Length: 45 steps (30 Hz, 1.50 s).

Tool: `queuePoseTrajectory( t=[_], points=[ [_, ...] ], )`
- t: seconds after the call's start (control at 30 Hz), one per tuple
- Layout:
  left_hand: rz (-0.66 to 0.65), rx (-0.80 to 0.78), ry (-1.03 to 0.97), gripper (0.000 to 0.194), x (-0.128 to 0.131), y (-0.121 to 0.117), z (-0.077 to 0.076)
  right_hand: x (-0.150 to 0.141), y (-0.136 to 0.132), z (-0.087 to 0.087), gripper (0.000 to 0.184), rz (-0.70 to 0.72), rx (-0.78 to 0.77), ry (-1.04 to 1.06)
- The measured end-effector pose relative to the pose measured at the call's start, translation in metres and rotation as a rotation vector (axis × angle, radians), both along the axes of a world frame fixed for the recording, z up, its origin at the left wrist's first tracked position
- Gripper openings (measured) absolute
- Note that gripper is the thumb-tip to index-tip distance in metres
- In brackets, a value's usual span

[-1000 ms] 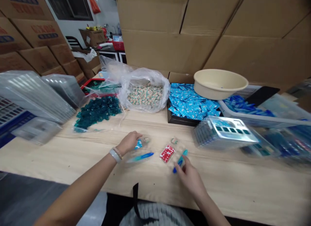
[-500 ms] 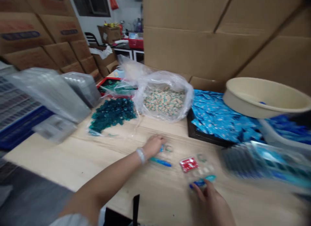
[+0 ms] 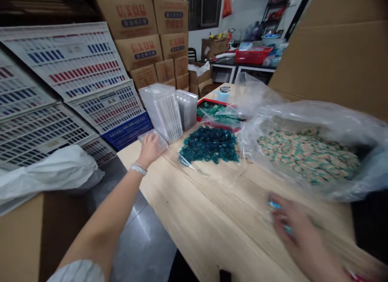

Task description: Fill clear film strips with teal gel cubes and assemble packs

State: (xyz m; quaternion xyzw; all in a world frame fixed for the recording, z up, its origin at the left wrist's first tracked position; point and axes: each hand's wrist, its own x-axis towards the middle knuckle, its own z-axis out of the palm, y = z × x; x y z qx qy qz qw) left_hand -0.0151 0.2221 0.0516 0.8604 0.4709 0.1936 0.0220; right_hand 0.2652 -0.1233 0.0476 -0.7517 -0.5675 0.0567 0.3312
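At the table's left edge my left hand has its fingers curled over a clear plastic tray, which lies low in front of the upright stack of clear trays. My right hand, smeared by motion, is over the table at the lower right. Its fingers are bent around something with shiny blue and teal bits, too blurred to name. Beyond that hand lies an open clear bag full of small beige and green wrapped pieces. Between the hands is a heap of dark teal pieces.
A red tray of green packets and a light blue lidded mug stand farther back. Crates and cardboard boxes are stacked at the left. A large cardboard sheet rises at the right. The wooden tabletop spans the middle.
My view has swung left. My left hand has gone from the middle of the table to the clear tray at the left edge. My right hand has left the pack with the red piece.
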Motion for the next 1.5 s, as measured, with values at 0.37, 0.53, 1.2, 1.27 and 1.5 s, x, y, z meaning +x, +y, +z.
queuePoseTrajectory(
  t=[0.37, 0.53, 1.2, 1.27, 1.5],
  points=[
    [-0.109, -0.166, -0.031, 0.025, -0.012, -0.054, -0.025, -0.112, 0.168, -0.005, 0.028, 0.577, -0.246, 0.114],
    [-0.076, -0.159, 0.000, 0.024, -0.020, -0.025, -0.022, -0.101, 0.164, -0.018, 0.019, 0.510, -0.282, 0.059],
    [0.086, 0.195, 0.037, 0.027, 0.210, 0.089, 0.096, -0.003, 0.149, -0.010, 0.030, 0.295, -0.078, 0.156],
    [0.100, 0.195, 0.037, 0.029, 0.211, 0.095, 0.089, 0.004, 0.154, -0.012, 0.029, 0.288, -0.082, 0.157],
    [0.109, 0.139, 0.075, 0.024, 0.206, 0.111, 0.084, 0.009, 0.179, -0.014, 0.029, 0.261, -0.080, 0.195]
  ],
)
